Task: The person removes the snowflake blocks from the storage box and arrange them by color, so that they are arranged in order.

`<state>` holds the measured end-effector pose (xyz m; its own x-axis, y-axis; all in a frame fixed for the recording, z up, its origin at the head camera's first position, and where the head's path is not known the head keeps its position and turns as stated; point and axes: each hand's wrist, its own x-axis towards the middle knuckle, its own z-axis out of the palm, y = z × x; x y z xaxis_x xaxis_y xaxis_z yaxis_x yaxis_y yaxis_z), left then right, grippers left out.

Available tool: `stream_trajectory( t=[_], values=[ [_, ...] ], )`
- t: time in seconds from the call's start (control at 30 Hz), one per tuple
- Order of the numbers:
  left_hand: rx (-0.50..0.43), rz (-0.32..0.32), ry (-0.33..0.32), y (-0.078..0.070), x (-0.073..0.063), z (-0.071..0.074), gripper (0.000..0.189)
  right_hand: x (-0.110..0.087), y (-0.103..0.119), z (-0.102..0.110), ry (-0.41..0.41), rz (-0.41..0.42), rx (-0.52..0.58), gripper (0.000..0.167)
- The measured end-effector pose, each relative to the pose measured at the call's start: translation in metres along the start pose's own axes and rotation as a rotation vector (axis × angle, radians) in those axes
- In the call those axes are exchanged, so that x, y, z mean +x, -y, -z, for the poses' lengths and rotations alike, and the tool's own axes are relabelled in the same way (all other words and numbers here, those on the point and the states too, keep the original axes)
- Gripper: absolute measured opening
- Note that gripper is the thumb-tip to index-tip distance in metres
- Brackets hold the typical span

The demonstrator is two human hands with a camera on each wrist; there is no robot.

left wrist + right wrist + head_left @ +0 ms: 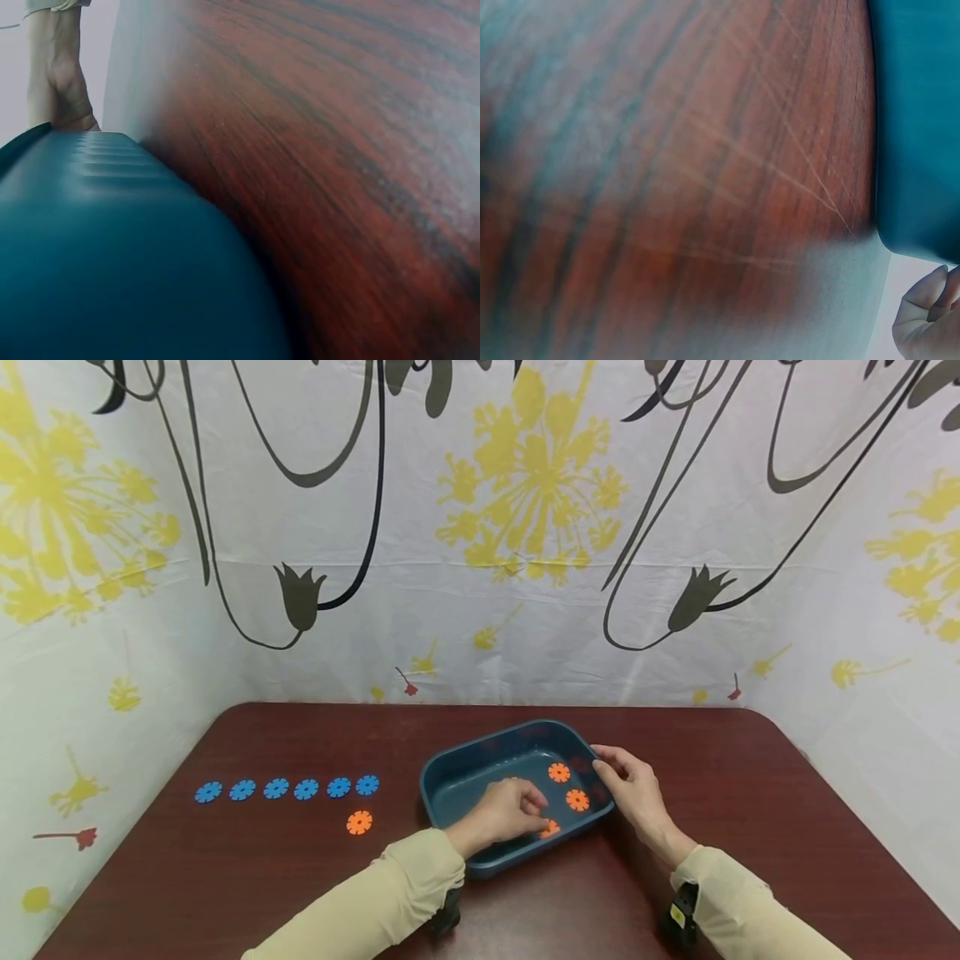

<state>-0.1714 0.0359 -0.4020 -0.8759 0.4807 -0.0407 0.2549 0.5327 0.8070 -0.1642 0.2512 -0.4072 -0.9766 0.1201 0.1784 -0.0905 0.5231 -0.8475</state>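
In the head view, my left hand (506,812) reaches over the near side of a dark blue-green plastic basin (517,857). Its curled fingertips pinch a notched orange plastic disc (551,829), which they partly cover. Two more orange discs, one farther back (558,772) and one by the right end (577,800), lie on the basin floor, and another (512,778) peeks out behind the left hand. My right hand (636,789) grips the basin's right rim, thumb on the edge. The left wrist view shows the basin's outer wall (135,262) up close.
Left of the basin, several blue notched discs (276,788) form a row on the dark red-brown table (285,877). A single orange disc (359,822) lies in front of the row's right end. A patterned white cloth (495,635) hangs behind the table and along both sides.
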Motion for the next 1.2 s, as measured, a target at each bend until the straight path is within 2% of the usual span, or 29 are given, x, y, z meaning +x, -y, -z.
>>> stream_trajectory(
  t=[0.13, 0.3, 0.5, 0.7, 1.0, 1.2],
  values=[
    [0.053, 0.004, -0.001, -0.001, 0.002, -0.003, 0.020, 0.000, 0.001, 0.000, 0.002, -0.001, 0.002, 0.033],
    [0.044, 0.024, 0.000, 0.000, 0.001, -0.006, 0.020, -0.001, 0.000, 0.001, 0.003, -0.005, -0.001, 0.033],
    [0.051, -0.018, -0.025, 0.002, -0.001, -0.010, 0.020, -0.001, 0.000, 0.001, -0.002, -0.008, -0.002, 0.033],
    [0.071, -0.019, -0.039, 0.000, -0.002, -0.010, 0.020, -0.001, 0.000, 0.001, -0.005, -0.008, 0.001, 0.033],
    [0.167, -0.039, -0.056, 0.000, -0.001, -0.012, 0.020, -0.001, 0.000, 0.001, 0.001, -0.009, 0.009, 0.034],
    [0.180, -0.049, -0.056, 0.001, 0.000, -0.012, 0.019, -0.001, 0.001, 0.001, 0.006, -0.018, 0.015, 0.034]
  ],
)
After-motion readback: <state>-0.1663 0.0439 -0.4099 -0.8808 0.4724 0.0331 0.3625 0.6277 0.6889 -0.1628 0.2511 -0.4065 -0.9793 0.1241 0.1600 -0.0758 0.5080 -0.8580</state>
